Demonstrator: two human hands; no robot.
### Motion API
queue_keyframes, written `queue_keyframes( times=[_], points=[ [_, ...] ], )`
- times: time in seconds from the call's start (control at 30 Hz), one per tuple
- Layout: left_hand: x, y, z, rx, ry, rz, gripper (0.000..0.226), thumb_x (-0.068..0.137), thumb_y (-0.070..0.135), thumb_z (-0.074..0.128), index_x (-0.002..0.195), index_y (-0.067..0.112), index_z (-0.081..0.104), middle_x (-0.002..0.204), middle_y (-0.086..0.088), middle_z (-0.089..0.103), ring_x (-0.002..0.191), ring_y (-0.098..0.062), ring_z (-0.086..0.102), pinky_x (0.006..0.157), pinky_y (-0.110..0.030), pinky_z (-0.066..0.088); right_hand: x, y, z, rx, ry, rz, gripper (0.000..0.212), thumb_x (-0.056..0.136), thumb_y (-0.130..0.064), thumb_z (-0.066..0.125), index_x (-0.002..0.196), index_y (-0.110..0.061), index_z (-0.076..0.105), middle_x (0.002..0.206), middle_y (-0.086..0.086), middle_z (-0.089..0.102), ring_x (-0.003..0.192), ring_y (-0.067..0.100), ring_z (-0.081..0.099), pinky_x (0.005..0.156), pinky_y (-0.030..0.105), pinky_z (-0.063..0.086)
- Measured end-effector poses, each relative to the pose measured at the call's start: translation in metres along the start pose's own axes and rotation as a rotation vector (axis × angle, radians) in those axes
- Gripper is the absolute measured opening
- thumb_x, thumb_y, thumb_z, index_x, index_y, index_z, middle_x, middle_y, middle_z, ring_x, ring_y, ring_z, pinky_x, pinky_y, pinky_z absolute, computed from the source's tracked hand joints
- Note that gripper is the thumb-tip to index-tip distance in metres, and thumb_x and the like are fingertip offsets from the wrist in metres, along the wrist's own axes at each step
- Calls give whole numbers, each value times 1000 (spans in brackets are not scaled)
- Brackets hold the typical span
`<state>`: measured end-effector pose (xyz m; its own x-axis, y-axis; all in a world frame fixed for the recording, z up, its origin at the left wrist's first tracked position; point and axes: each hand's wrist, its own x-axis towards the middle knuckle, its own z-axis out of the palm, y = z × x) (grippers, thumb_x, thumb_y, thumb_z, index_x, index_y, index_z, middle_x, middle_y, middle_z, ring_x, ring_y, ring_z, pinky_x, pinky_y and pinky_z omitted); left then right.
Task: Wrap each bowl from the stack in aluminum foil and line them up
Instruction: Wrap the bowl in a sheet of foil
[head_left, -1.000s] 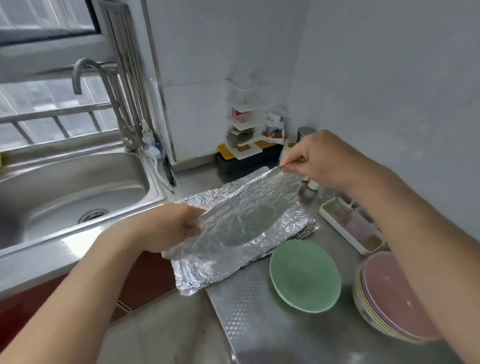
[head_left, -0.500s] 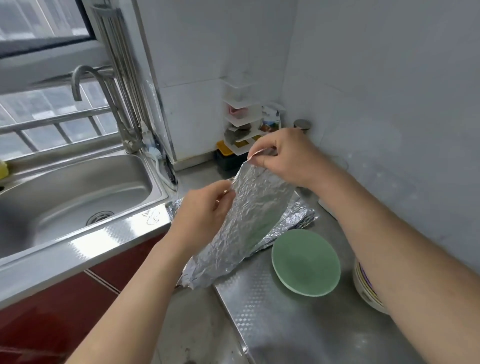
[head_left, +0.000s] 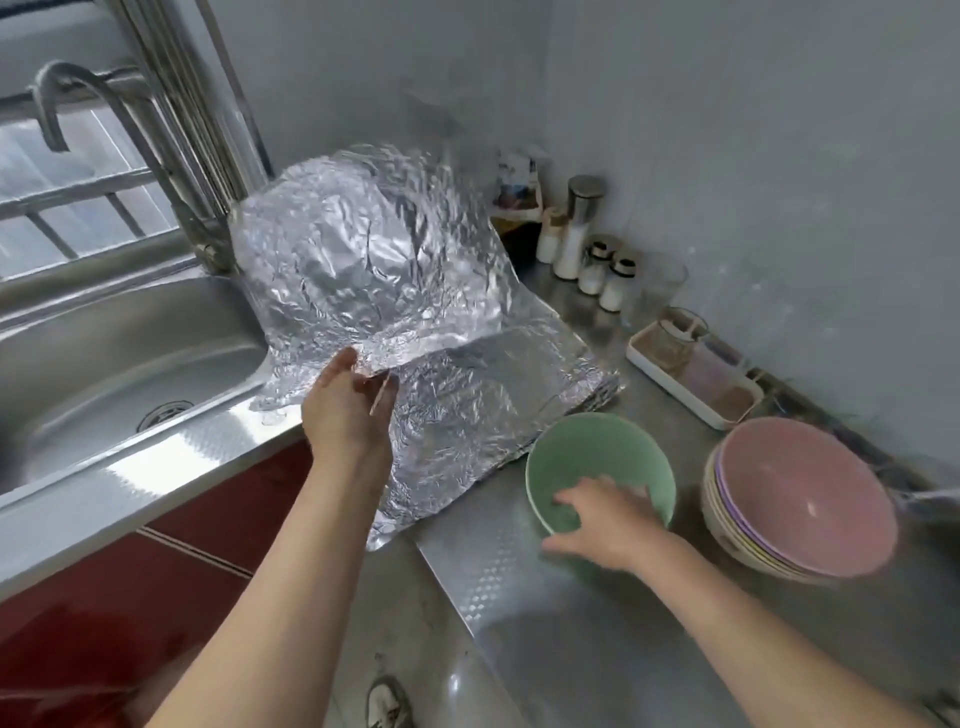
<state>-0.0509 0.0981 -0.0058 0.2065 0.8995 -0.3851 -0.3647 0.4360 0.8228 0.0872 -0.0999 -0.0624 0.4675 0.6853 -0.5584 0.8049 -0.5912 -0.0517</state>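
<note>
Crinkled foil sheet (head_left: 374, 249) stands lifted over the flat foil pile (head_left: 493, 395), its long axis rising from the left hand (head_left: 348, 410) pinching its near edge, while the mouth-up green bowl (head_left: 597, 452) sits on the counter (head_left: 519, 597), right hand (head_left: 608, 519) gripping its near rim, beside the bowl stack (head_left: 800, 493).

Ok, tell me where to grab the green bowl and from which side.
Take the green bowl by its near rim, coming from the front: fingers inside, thumb outside. It sits open side up, the foil pile crowds its far left and the bowl stack stands to its right. The right hand reaches there.
</note>
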Motion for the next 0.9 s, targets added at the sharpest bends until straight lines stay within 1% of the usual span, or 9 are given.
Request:
queue_keyframes(
  times=[0.1,0.23,0.33,0.47,0.57,0.63,0.73,0.83,0.9],
  points=[
    [-7,-23,-3,226,-193,3,52,84,-9,55,130,13,50,108,0,62,96,-10,64,86,-28,55,4,-13,7,-115,113,-56,30,90,-30,54,116,-18,62,124,5,57,120,27,46,96,40,34],
    [-12,-41,3,498,-189,122,52,88,-6,60,136,13,55,119,1,66,94,1,65,86,-20,51,8,-18,13,-54,194,-118,29,93,-10,44,115,-9,63,118,10,57,114,30,48,91,34,42],
    [-17,-49,7,438,-214,87,45,91,-4,52,132,13,59,122,1,65,103,-10,65,96,-32,52,8,-23,22,-98,184,-210,31,94,-7,41,116,-10,63,116,10,57,113,30,48,89,34,43],
    [-35,-61,-1,334,-254,-85,35,96,1,47,125,12,63,120,-1,66,98,-17,67,80,-27,55,3,-30,31,-21,219,-260,31,96,-32,52,120,-17,63,118,5,55,117,26,45,95,35,39],
    [-40,-77,-14,403,-201,-167,31,98,6,52,123,16,65,104,-7,68,79,-13,69,78,-28,56,-7,-23,27,537,371,-116,51,79,-55,69,119,-22,65,114,-5,61,110,14,53,97,37,43],
    [-40,-87,-20,420,-174,-149,32,96,1,53,124,12,65,86,-6,60,64,-9,62,75,-23,56,-19,-9,17,1192,413,-15,43,72,-43,80,108,-24,66,104,-10,67,97,5,61,87,26,45],
    [-46,-96,-25,460,-177,-88,33,95,-6,53,121,9,66,67,4,50,57,-5,54,71,-17,54,-29,21,14,2011,242,60,56,69,-34,73,121,-18,57,106,-4,67,92,11,60,72,23,36],
    [-53,-103,-26,502,-202,-47,37,93,-9,53,118,15,66,56,7,43,52,-3,51,74,-22,56,-27,34,14,2071,236,165,33,83,-17,69,115,-18,61,96,0,68,82,14,57,68,26,35],
    [-57,-107,-26,541,-213,-17,39,90,-9,55,116,17,67,56,8,48,53,-7,52,73,-28,56,-22,34,17,1978,290,285,41,85,0,66,121,-19,56,92,2,69,77,14,58,65,27,36]
  ],
)
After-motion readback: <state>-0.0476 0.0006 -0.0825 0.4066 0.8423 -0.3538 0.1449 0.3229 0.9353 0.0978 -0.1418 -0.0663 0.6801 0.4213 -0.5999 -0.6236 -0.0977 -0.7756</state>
